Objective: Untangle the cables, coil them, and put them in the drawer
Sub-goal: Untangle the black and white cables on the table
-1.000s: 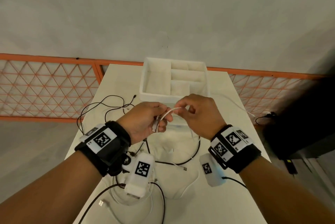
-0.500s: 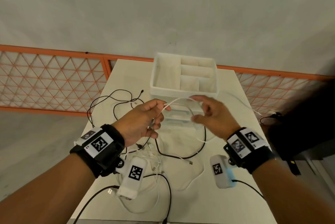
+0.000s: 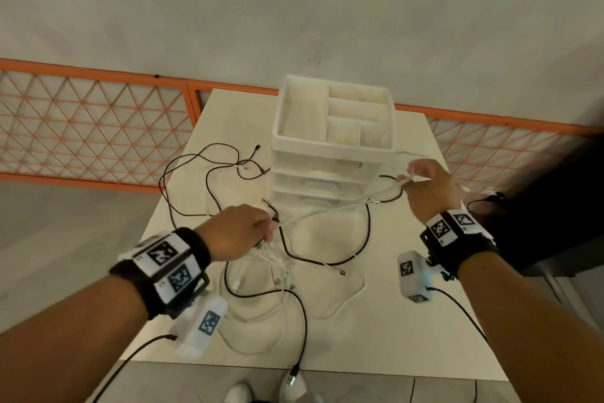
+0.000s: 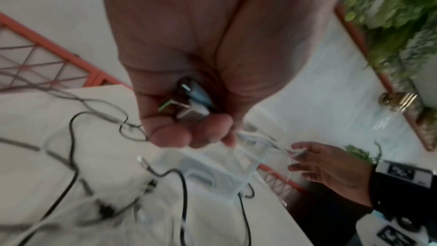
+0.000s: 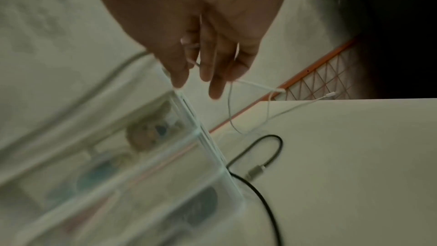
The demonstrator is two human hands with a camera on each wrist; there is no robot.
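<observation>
A white cable (image 3: 327, 210) runs taut between my two hands above the table. My left hand (image 3: 266, 229) grips one end of it low over the tangle; in the left wrist view, metal plugs (image 4: 191, 104) sit in the curled fingers of my left hand (image 4: 196, 134). My right hand (image 3: 413, 174) pinches the cable to the right of the drawer unit (image 3: 330, 146). In the right wrist view, my right hand (image 5: 196, 70) has the cable passing between its fingers, and the loose end (image 5: 331, 93) trails past them. A tangle of black cables (image 3: 367, 229) and white cables (image 3: 281, 272) lies on the white table (image 3: 408, 330).
The translucent drawer unit has an open divided tray on top and shut drawers (image 3: 313, 187) below. A long black cable (image 3: 209, 190) loops across the table's left side. One black plug (image 3: 294, 373) hangs over the near edge. An orange lattice fence (image 3: 98, 128) runs behind.
My hands have moved apart: the left one went down and left, the right one out to the right. The white cable, bunched between them before, is now stretched out.
</observation>
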